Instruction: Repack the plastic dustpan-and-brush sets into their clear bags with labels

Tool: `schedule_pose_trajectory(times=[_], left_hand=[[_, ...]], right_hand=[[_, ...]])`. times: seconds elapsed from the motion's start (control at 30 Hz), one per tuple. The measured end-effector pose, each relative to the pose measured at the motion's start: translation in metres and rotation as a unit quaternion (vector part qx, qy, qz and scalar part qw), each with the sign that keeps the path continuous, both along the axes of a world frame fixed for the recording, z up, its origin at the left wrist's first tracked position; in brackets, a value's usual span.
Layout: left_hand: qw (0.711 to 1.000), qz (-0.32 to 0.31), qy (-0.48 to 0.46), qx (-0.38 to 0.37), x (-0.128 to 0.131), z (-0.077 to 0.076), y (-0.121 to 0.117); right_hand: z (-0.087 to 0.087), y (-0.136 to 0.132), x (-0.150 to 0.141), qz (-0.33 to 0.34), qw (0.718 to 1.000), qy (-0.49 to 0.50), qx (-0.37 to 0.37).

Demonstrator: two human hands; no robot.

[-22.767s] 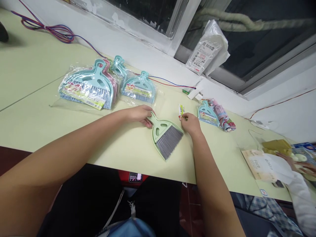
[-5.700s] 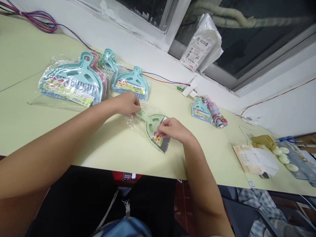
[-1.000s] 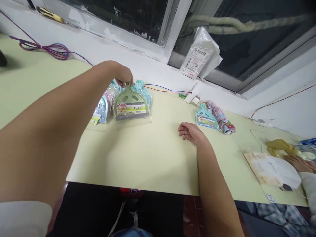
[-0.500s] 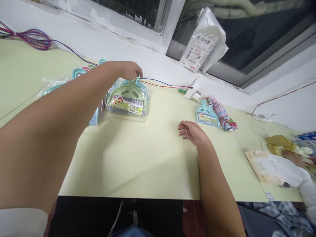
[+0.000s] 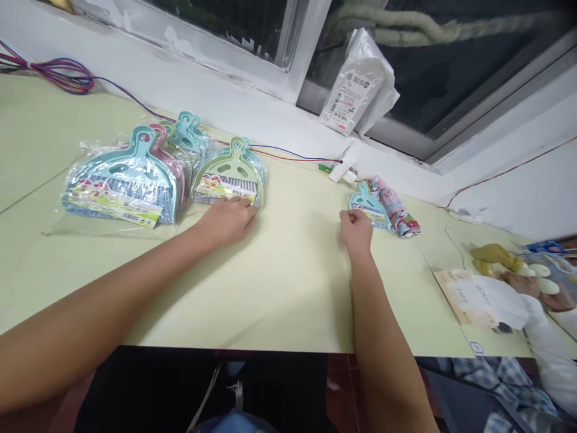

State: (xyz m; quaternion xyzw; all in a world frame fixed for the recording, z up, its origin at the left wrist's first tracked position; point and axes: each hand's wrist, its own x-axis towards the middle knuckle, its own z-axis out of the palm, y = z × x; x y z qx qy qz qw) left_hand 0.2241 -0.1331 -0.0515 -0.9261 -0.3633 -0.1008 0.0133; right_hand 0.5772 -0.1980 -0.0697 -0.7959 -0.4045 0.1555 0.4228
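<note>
My left hand (image 5: 229, 222) lies over the lower edge of a green dustpan and brush set (image 5: 238, 170) in a clear bag. Its back faces me, and the bent fingertips are mostly hidden. Behind that green set shows a blue one. My right hand (image 5: 356, 231) is closed, its fingers curled with nothing visible in them, just in front of a small blue dustpan set (image 5: 374, 207). Left of my left hand, a bagged blue dustpan and brush set (image 5: 128, 171) leans in front of a pink one (image 5: 174, 162).
A rolled patterned cloth bundle (image 5: 394, 207) lies beside the small blue set. Red and blue wires (image 5: 293, 154) run along the wall. A plastic packet (image 5: 354, 87) leans against the window. At right, another person's hands (image 5: 523, 282) are near a printed bag (image 5: 469, 297).
My left hand has let go of the green dustpan's handle and come down to its lower edge. My right hand has curled its fingers and moved slightly up.
</note>
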Motion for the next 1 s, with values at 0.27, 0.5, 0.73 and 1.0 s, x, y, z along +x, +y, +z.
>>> schedule_pose_trajectory(times=[0.27,0.5,0.73,1.0], left_hand=[[0.993,-0.088,-0.069,0.026,0.003,-0.006,0.000],[0.991,-0.117,-0.068,0.020,0.005,-0.008,-0.008],[0.990,-0.114,-0.081,0.014,0.003,-0.009,-0.006],[0.991,-0.108,-0.078,0.008,0.001,-0.009,-0.003]], right_hand=[[-0.034,0.004,0.041,-0.100,0.939,-0.316,-0.089],[-0.032,0.001,0.013,-0.097,0.924,-0.355,-0.106],[-0.022,-0.011,-0.037,0.001,0.924,-0.360,-0.131],[-0.015,0.029,-0.019,-0.076,0.930,-0.348,-0.094]])
